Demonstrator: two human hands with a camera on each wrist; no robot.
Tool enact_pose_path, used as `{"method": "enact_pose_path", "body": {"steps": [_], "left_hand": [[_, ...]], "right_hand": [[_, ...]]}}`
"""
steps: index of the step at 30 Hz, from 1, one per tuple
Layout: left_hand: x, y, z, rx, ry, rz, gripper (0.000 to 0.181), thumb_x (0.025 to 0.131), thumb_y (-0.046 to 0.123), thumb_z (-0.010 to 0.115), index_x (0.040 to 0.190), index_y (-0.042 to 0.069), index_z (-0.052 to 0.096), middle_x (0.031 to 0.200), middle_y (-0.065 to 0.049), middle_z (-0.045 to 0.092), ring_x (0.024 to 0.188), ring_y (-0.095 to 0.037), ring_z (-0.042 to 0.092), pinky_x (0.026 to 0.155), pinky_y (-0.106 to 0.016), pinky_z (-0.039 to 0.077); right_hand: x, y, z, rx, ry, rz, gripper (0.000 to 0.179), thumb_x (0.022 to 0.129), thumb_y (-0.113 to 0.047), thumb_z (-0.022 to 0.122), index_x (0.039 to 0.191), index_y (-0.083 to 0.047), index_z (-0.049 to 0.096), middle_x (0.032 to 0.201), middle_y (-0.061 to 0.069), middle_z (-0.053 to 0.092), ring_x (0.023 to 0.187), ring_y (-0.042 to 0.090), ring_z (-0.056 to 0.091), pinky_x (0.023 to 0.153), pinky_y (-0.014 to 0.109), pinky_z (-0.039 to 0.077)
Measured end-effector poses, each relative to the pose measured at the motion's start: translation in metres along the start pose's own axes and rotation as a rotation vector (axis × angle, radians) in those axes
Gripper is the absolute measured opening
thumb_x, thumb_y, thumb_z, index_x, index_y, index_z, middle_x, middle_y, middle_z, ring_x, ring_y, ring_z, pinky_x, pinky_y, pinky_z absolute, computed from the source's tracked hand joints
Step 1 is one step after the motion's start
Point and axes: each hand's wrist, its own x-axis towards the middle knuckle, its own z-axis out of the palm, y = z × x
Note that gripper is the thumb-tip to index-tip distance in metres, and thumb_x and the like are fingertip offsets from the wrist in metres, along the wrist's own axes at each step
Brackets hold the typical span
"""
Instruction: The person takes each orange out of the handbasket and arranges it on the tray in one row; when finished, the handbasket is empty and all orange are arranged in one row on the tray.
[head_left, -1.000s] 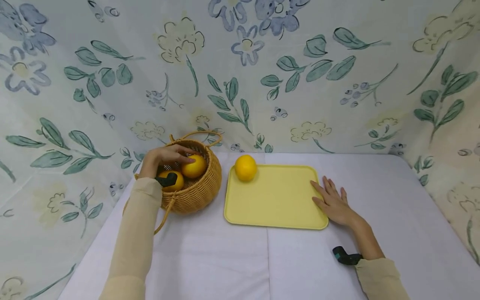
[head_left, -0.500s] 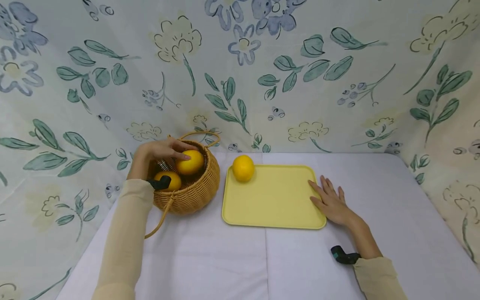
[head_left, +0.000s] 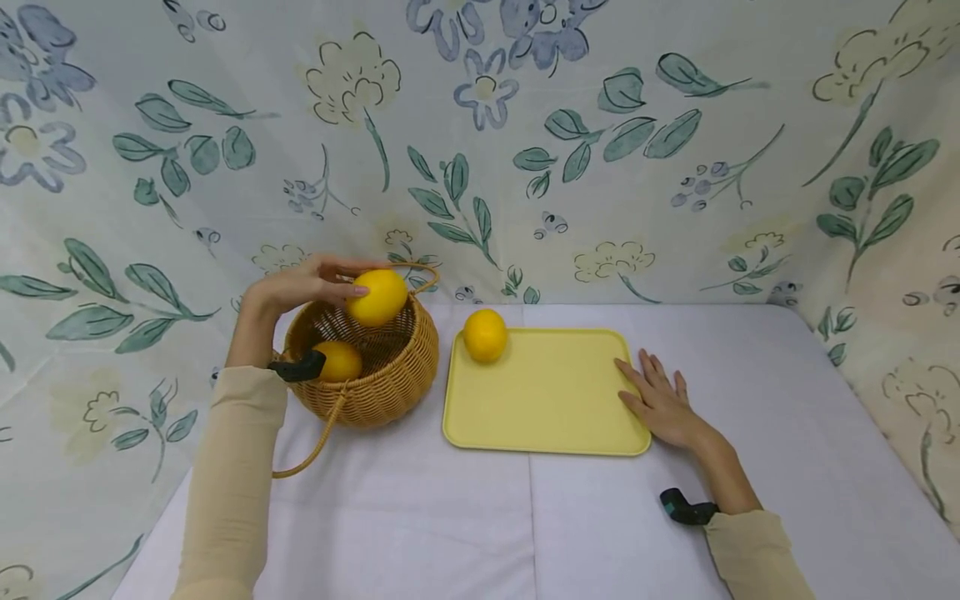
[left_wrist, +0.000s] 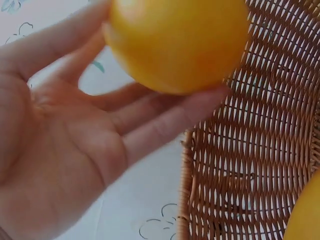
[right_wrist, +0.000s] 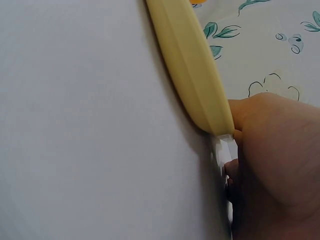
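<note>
My left hand (head_left: 296, 285) holds an orange (head_left: 381, 297) between thumb and fingers, raised over the rim of a round wicker basket (head_left: 393, 385). In the left wrist view the fingertips lie along the underside of that orange (left_wrist: 180, 45). A second orange (head_left: 342, 362) lies inside the basket. To the right, a third orange (head_left: 485, 335) sits in the far left corner of a yellow tray (head_left: 551, 392). My right hand (head_left: 663, 402), fingers spread and straight, rests at the tray's right edge. The right wrist view shows the tray's side (right_wrist: 192, 65) beside the hand.
A white cloth (head_left: 420, 517) covers the table, and a flower-patterned curtain (head_left: 480, 150) stands behind it and at the sides. The basket's near handle (head_left: 315, 454) hangs out onto the cloth; the far handle (head_left: 429, 275) leans at the back.
My left hand has lifted the orange up from inside the basket to above its rim. The right hand stays at the tray's edge.
</note>
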Motion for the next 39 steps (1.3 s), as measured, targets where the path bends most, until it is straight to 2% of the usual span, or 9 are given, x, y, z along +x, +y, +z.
{"method": "enact_pose_path", "body": {"steps": [4, 8, 14, 19, 24, 27, 32, 34, 39], "left_hand": [[0.0, 0.005, 0.003, -0.078, 0.037, 0.108, 0.054, 0.1, 0.02, 0.066, 0.153, 0.022, 0.054, 0.152, -0.001, 0.058, 0.118, -0.017, 0.063, 0.094, -0.03, 0.059], [0.002, 0.011, 0.01, -0.191, 0.029, 0.216, 0.053, 0.103, 0.013, 0.061, 0.154, 0.018, 0.051, 0.152, 0.0, 0.056, 0.116, -0.018, 0.067, 0.093, -0.032, 0.061], [0.006, 0.02, 0.026, -0.29, 0.047, 0.279, 0.054, 0.101, 0.007, 0.061, 0.153, 0.018, 0.052, 0.16, -0.004, 0.048, 0.124, -0.019, 0.065, 0.098, -0.031, 0.059], [0.014, 0.033, 0.046, -0.295, 0.137, 0.226, 0.054, 0.101, 0.015, 0.065, 0.153, 0.024, 0.053, 0.163, 0.0, 0.044, 0.121, -0.018, 0.065, 0.091, -0.031, 0.061], [0.021, 0.055, 0.07, -0.34, 0.218, 0.137, 0.055, 0.101, 0.021, 0.067, 0.154, 0.024, 0.052, 0.159, -0.011, 0.048, 0.109, -0.016, 0.068, 0.086, -0.032, 0.063], [0.027, 0.069, 0.085, -0.379, 0.228, 0.11, 0.056, 0.102, 0.02, 0.067, 0.155, 0.02, 0.05, 0.154, -0.018, 0.051, 0.106, -0.019, 0.069, 0.086, -0.037, 0.064], [0.038, 0.088, 0.109, -0.391, 0.235, 0.071, 0.056, 0.102, 0.02, 0.067, 0.155, 0.021, 0.05, 0.152, -0.014, 0.055, 0.119, -0.027, 0.065, 0.091, -0.047, 0.062], [0.045, 0.092, 0.12, -0.4, 0.246, 0.055, 0.056, 0.101, 0.021, 0.068, 0.154, 0.021, 0.051, 0.152, -0.012, 0.056, 0.124, -0.03, 0.063, 0.093, -0.05, 0.061], [0.065, 0.097, 0.148, -0.419, 0.261, 0.022, 0.054, 0.1, 0.022, 0.07, 0.152, 0.023, 0.054, 0.153, -0.011, 0.055, 0.129, -0.033, 0.061, 0.092, -0.048, 0.062]], "right_hand": [[-0.001, 0.0, 0.0, 0.002, 0.003, -0.007, 0.064, 0.11, -0.038, 0.043, 0.164, -0.009, 0.024, 0.17, 0.03, -0.008, 0.157, 0.051, -0.011, 0.118, 0.074, -0.018], [-0.001, 0.001, 0.0, 0.0, 0.004, -0.013, 0.064, 0.111, -0.039, 0.043, 0.164, -0.009, 0.024, 0.17, 0.03, -0.008, 0.157, 0.052, -0.011, 0.118, 0.075, -0.018], [0.0, 0.002, 0.0, -0.001, 0.002, -0.017, 0.064, 0.111, -0.038, 0.043, 0.164, -0.008, 0.024, 0.17, 0.031, -0.008, 0.157, 0.052, -0.011, 0.118, 0.075, -0.018], [-0.001, 0.002, 0.0, -0.006, 0.012, -0.02, 0.064, 0.11, -0.038, 0.044, 0.164, -0.008, 0.025, 0.17, 0.032, -0.006, 0.157, 0.053, -0.009, 0.118, 0.075, -0.017], [-0.002, 0.001, 0.0, -0.005, 0.018, -0.022, 0.063, 0.11, -0.037, 0.045, 0.163, -0.008, 0.026, 0.17, 0.033, -0.004, 0.157, 0.053, -0.008, 0.118, 0.076, -0.015], [-0.002, 0.002, -0.001, -0.005, 0.017, -0.02, 0.064, 0.11, -0.037, 0.045, 0.163, -0.008, 0.026, 0.17, 0.033, -0.005, 0.157, 0.053, -0.008, 0.118, 0.076, -0.016], [-0.002, 0.003, -0.002, -0.006, 0.015, -0.02, 0.064, 0.11, -0.038, 0.044, 0.164, -0.008, 0.024, 0.17, 0.032, -0.007, 0.157, 0.052, -0.009, 0.118, 0.075, -0.017], [-0.002, 0.004, -0.003, -0.002, 0.013, -0.024, 0.064, 0.111, -0.038, 0.043, 0.164, -0.008, 0.024, 0.17, 0.032, -0.007, 0.157, 0.052, -0.01, 0.118, 0.075, -0.017], [-0.002, 0.002, -0.002, 0.012, 0.017, -0.038, 0.063, 0.11, -0.035, 0.045, 0.163, -0.006, 0.026, 0.169, 0.033, -0.005, 0.157, 0.053, -0.009, 0.118, 0.076, -0.015]]}}
